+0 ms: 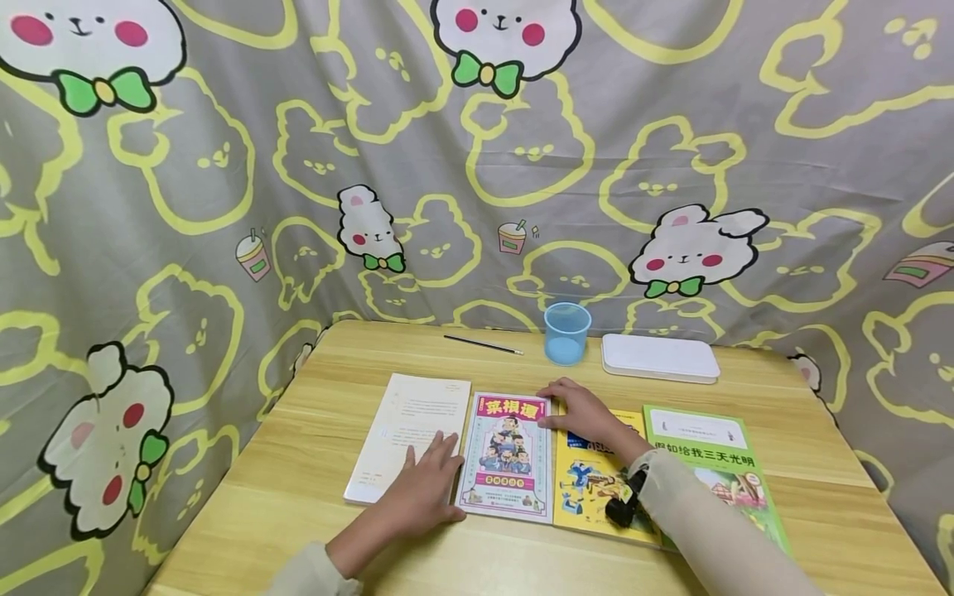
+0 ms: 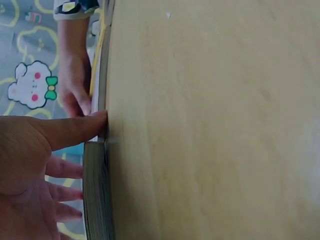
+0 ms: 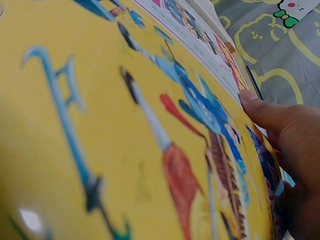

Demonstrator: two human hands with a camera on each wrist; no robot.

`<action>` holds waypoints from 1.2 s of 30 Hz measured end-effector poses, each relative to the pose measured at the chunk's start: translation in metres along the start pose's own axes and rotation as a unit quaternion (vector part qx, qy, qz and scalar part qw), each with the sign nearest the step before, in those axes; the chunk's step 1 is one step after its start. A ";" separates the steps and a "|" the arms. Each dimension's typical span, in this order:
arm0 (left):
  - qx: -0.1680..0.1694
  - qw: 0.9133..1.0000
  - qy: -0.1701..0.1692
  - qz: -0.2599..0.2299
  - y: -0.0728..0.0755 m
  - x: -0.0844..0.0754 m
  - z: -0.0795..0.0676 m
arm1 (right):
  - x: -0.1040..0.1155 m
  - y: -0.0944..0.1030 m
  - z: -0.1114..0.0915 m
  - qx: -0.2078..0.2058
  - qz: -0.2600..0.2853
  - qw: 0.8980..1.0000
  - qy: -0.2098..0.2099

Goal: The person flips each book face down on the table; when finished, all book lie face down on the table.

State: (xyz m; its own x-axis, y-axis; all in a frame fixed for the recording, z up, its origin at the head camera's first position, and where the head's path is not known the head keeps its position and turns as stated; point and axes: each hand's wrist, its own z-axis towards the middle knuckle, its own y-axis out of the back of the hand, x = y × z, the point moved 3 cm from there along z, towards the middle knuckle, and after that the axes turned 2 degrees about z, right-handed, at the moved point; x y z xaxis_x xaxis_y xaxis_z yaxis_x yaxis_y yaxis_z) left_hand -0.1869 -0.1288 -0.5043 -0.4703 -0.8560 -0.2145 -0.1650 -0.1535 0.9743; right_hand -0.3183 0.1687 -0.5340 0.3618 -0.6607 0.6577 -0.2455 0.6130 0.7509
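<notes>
A pink-and-white book (image 1: 508, 451) lies flat between both hands, with a cream-covered book (image 1: 425, 406) on its left and a yellow book (image 1: 585, 480) on its right. My left hand (image 1: 426, 488) spreads its fingers over the cream book's right side, while its thumb touches the pink book's lower left corner. In the left wrist view that thumb (image 2: 80, 131) reaches across the near edges, just past the cream book's page block (image 2: 95, 195). My right hand (image 1: 585, 415) is over the yellow book's top, with thumb and fingertips touching the pink book's upper right corner.
A green book (image 1: 708, 463) lies at the right end of the row, partly under the right sleeve. Behind the books are a pencil (image 1: 483, 344), a blue translucent cup (image 1: 567, 335) and a white case (image 1: 660, 358). A patterned curtain (image 1: 447, 149) surrounds the wooden table (image 1: 246, 472).
</notes>
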 end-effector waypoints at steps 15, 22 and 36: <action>-0.013 0.998 0.001 -0.066 -0.001 -0.001 0.003 | 0.005 0.004 -0.001 0.005 0.014 1.000 -0.009; -0.004 0.998 0.003 -0.063 -0.001 -0.003 0.003 | 0.004 0.005 -0.001 -0.006 0.010 1.000 -0.001; -0.010 0.999 0.012 -0.050 0.001 -0.007 0.007 | 0.001 0.006 -0.001 -0.006 0.018 1.000 -0.006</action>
State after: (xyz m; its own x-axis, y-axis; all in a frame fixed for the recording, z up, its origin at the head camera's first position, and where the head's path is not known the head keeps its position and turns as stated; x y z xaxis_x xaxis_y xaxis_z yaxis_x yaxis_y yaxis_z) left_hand -0.1897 -0.1196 -0.5024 -0.4307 -0.8475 -0.3101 -0.1937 -0.2488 0.9490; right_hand -0.3185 0.1720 -0.5290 0.3422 -0.6429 0.6852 -0.2467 0.6422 0.7258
